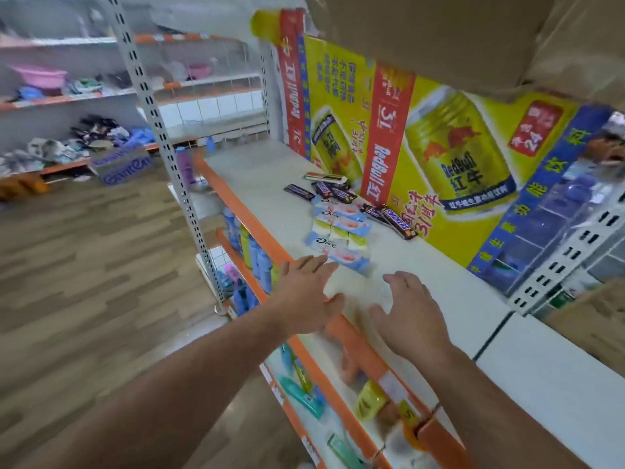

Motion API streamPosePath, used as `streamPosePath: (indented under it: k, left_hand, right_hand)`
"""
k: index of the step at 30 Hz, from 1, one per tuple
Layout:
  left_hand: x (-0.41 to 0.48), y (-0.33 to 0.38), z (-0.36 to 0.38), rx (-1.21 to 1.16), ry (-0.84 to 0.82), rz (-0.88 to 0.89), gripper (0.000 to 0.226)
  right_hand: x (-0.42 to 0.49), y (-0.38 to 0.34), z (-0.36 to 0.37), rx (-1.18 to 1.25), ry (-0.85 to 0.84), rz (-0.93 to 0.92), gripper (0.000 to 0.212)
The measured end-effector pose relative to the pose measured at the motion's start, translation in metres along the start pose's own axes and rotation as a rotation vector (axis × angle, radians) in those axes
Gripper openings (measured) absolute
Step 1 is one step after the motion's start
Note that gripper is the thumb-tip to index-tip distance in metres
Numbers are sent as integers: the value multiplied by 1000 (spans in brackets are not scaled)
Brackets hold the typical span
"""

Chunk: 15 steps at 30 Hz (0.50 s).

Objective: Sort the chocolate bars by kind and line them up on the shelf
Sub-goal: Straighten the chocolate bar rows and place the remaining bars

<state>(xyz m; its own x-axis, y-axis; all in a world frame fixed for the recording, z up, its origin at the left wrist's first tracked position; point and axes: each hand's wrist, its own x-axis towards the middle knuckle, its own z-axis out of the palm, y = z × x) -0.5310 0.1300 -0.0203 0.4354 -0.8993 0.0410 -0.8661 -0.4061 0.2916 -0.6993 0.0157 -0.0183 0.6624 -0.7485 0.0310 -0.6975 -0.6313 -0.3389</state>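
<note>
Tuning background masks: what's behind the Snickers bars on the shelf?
A yellow Red Bull carton stands right behind the Snickers bars. It covers whatever lies behind it; whether the bars touch it is unclear.

Open hands (306,296) above shelf (422,265), chocolate bars (338,228) beyond

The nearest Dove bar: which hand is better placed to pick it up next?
Probably the left hand: its open fingertips lie right at the nearest Dove bar. The right hand, also open, hovers over bare shelf, farther from it.
</note>
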Motion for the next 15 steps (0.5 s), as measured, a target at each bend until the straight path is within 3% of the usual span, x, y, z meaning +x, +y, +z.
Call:
streamPosePath:
  k: [15]
  left_hand:
    - [140,-61,-7,3,49,38,70]
  right_hand:
    - [147,-26,17,-2,-8,-41,55]
